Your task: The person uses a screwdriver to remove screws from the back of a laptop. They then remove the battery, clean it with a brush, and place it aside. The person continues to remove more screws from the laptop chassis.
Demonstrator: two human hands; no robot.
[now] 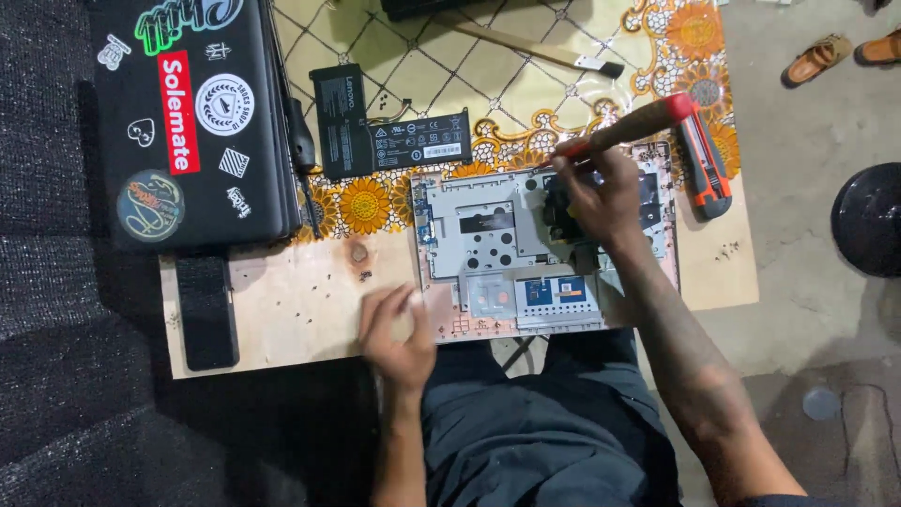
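1. Holding a screwdriver (627, 127), the right hand (596, 199) has its grip closed round the shaft near the tip; the red-brown handle runs up and to the right, away from the body.
2. Tip sits at the upper middle of the opened laptop base (488, 239), which lies on the wooden board (291, 300) across the lap.
3. Long axis of the screwdriver: diagonal, tip low-left, handle high-right.
4. Left hand (399, 329) rests on the board at the base's near left corner, fingers loosely curled, holding nothing I can make out.
5. Right hand is the nearer one to the work point; left is well apart.
6. Removed black battery (389, 131) lies beyond the base; orange utility knife (706, 160) just right of the handle.
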